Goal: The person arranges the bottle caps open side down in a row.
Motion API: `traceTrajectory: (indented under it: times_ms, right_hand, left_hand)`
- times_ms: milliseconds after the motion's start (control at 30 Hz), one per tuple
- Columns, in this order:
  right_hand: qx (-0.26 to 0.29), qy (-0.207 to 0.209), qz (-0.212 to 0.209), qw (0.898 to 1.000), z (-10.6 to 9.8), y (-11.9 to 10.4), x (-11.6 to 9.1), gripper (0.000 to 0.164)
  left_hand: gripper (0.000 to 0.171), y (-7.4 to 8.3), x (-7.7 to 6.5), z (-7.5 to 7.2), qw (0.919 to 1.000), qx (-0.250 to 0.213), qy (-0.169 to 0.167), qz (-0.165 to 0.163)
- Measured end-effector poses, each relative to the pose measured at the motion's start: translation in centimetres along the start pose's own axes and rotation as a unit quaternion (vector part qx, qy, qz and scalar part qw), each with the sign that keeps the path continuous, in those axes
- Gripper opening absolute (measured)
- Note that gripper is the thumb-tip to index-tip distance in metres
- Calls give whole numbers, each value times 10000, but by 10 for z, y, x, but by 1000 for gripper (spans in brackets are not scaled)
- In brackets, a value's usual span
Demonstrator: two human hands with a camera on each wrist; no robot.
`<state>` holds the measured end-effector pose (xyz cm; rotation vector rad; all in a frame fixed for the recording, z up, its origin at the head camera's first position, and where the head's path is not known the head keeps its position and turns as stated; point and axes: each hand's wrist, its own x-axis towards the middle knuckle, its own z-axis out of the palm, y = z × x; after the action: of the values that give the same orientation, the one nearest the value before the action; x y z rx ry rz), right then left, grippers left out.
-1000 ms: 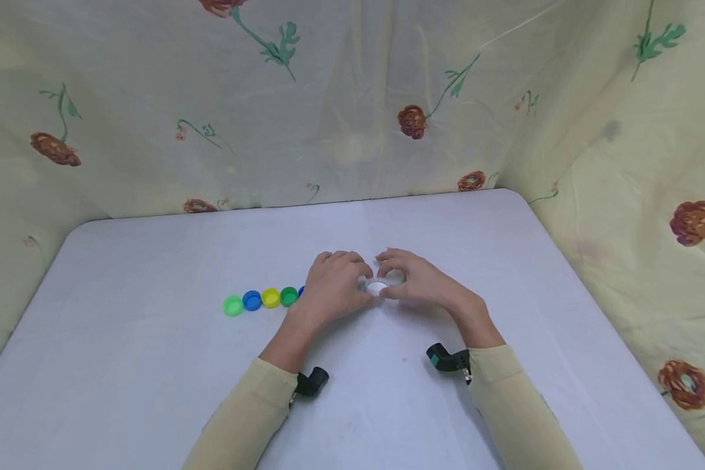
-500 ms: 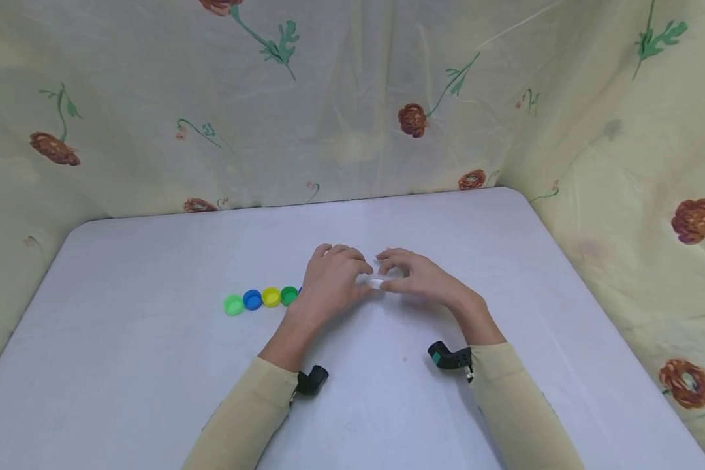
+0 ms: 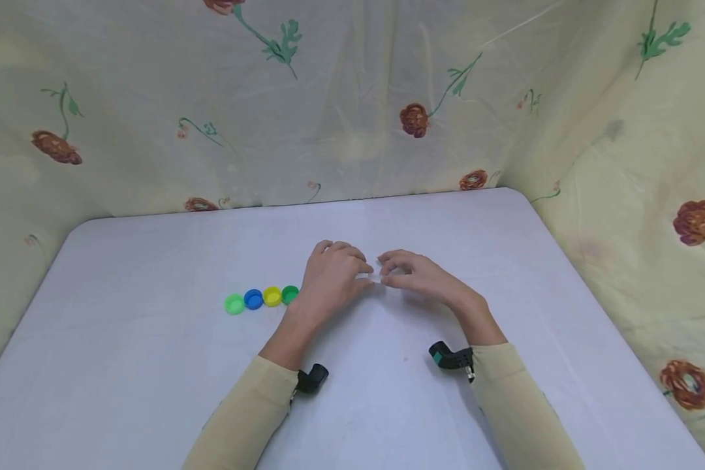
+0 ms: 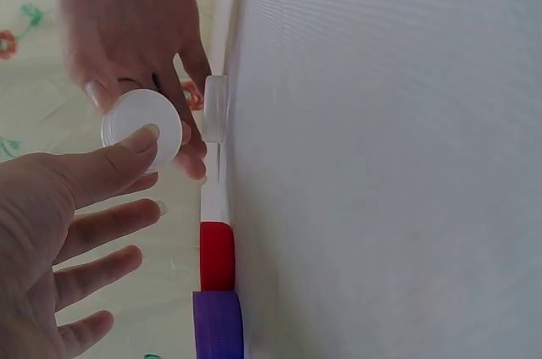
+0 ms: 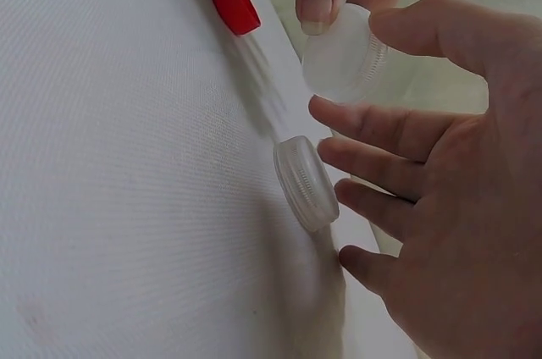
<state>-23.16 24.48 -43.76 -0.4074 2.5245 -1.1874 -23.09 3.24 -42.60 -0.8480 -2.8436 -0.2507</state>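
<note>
My left hand (image 3: 333, 281) pinches a translucent white bottle cap (image 4: 131, 118) between thumb and fingers, above the table. The thumb lies across the cap's flat face. Facing it, my right hand (image 3: 417, 277) holds the same cap by its edge with thumb and index finger; the other fingers are spread. A clear cap (image 5: 303, 183) stands on the table under the right fingers. Red (image 5: 235, 5) and purple (image 4: 218, 325) caps sit in line beyond it, hidden by my left hand in the head view.
Left of the hands a row of caps continues: green (image 3: 290, 294), yellow (image 3: 272, 296), blue (image 3: 253, 299) and light green (image 3: 234, 303). They lie on the white table (image 3: 153, 365). A floral curtain (image 3: 352, 117) hangs behind and to the right.
The white cap has been lifted and tilted, from face-up to nearly edge-on in the head view. Both hands have stayed close together; the left has shifted slightly upward.
</note>
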Motion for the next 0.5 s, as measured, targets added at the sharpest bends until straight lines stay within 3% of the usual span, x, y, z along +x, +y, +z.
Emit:
traceTrajectory:
  times_ms: [300,500]
  right_hand:
    - [54,-9,-50,10000,0,1,1,32]
    - [45,231,-168,9996,1,4,3,25]
  left_hand:
    - [23,-1,0,-4,9997,-225,115,-28]
    - [23,-4,0,-4,9986,-486,156,-117]
